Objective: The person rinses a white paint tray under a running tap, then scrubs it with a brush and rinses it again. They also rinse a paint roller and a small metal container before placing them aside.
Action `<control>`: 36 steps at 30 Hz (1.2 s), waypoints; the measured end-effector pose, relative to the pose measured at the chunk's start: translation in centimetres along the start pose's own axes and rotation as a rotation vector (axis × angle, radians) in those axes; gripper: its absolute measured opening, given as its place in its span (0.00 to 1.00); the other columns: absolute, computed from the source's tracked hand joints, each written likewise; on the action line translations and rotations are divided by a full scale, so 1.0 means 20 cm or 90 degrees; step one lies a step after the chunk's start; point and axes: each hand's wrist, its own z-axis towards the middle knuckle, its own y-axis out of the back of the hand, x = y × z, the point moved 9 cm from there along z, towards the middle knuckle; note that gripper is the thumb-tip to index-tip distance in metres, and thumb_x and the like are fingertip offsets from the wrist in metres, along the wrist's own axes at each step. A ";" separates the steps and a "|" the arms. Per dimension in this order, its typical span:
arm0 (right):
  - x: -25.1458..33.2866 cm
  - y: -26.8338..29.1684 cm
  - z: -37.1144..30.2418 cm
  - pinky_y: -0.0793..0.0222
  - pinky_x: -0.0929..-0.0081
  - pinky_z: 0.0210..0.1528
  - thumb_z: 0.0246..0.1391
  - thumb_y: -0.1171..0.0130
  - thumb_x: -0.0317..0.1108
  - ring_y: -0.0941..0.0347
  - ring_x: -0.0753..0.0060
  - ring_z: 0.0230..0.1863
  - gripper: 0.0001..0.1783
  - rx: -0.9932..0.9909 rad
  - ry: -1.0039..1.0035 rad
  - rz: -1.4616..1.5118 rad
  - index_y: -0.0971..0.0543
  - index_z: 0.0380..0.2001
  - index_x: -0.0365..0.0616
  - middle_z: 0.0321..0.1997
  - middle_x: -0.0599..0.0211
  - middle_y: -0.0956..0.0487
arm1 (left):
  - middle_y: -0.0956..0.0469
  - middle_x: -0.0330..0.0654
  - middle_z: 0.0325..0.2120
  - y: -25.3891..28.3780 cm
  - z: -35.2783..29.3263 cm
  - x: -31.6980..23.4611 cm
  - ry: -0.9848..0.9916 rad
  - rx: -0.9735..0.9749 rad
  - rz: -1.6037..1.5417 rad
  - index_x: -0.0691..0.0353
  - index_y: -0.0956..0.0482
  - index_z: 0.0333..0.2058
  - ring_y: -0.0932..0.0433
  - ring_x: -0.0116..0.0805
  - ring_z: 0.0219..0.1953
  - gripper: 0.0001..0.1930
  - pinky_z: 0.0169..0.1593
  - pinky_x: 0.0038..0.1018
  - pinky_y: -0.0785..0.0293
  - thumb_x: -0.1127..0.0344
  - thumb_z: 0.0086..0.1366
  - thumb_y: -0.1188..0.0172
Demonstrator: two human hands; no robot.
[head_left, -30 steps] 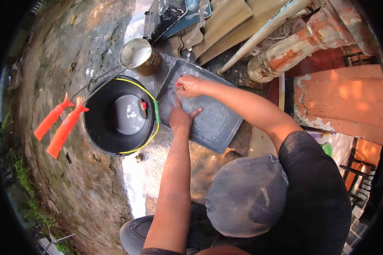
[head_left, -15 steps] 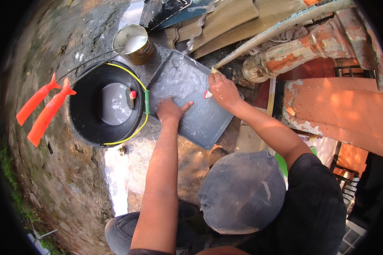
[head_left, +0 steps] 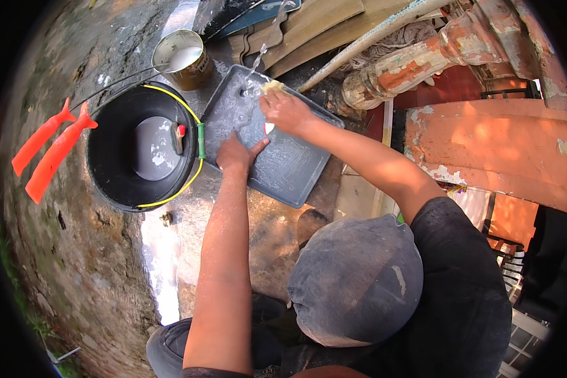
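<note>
Gripping a brush (head_left: 272,86), the right hand (head_left: 285,112) has the grey tray (head_left: 290,167) beneath; left hand (head_left: 234,153) splayed.

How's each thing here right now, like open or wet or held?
Grey rectangular plastic tray, wet.
Clear water stream, running into the tray.
Pale-bristled brush, held in the right hand.
Left hand, resting on the tray.
Round black bucket, open.
Yellow bucket handle with green grip, lowered.
Round brown tin, open, with white contents.
Two orange handles on metal rods, unheld.
</note>
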 end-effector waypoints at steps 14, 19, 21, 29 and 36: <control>0.07 -0.05 -0.23 0.20 0.57 0.59 0.58 0.42 0.30 0.21 0.37 0.60 0.23 0.171 -0.185 0.071 0.23 0.55 0.27 0.56 0.31 0.20 | 0.28 0.55 0.65 -0.09 0.06 0.01 -0.015 -0.013 0.031 0.59 0.29 0.68 0.28 0.57 0.67 0.57 0.65 0.49 0.26 0.18 0.53 0.37; 0.21 -0.17 -0.04 0.29 0.56 0.70 0.59 0.44 0.30 0.26 0.45 0.67 0.24 0.129 -0.099 0.235 0.22 0.58 0.33 0.62 0.41 0.21 | 0.23 0.56 0.62 -0.19 0.08 -0.03 -0.096 -0.033 0.070 0.59 0.36 0.72 0.24 0.56 0.64 0.56 0.63 0.48 0.24 0.21 0.58 0.38; 0.33 -0.04 -0.19 0.29 0.57 0.70 0.59 0.43 0.31 0.25 0.50 0.67 0.26 0.124 0.001 0.342 0.22 0.61 0.38 0.63 0.48 0.20 | 0.21 0.57 0.60 -0.16 0.13 0.07 -0.071 0.034 0.058 0.60 0.40 0.74 0.22 0.55 0.63 0.59 0.62 0.46 0.24 0.21 0.56 0.37; 0.09 -0.16 -0.12 0.26 0.54 0.66 0.61 0.46 0.29 0.29 0.38 0.68 0.19 0.099 -0.161 0.228 0.20 0.54 0.38 0.63 0.41 0.23 | 0.26 0.63 0.63 -0.07 -0.04 -0.03 -0.079 0.002 0.085 0.72 0.48 0.75 0.26 0.57 0.67 0.72 0.65 0.45 0.26 0.15 0.49 0.38; 0.20 -0.47 0.40 0.21 0.47 0.54 0.62 0.47 0.30 0.20 0.35 0.53 0.12 0.173 -0.272 0.388 0.18 0.43 0.40 0.49 0.39 0.17 | 0.39 0.67 0.71 -0.23 -0.36 -0.15 -0.283 -0.152 0.186 0.78 0.42 0.71 0.38 0.63 0.73 0.71 0.76 0.46 0.42 0.14 0.50 0.41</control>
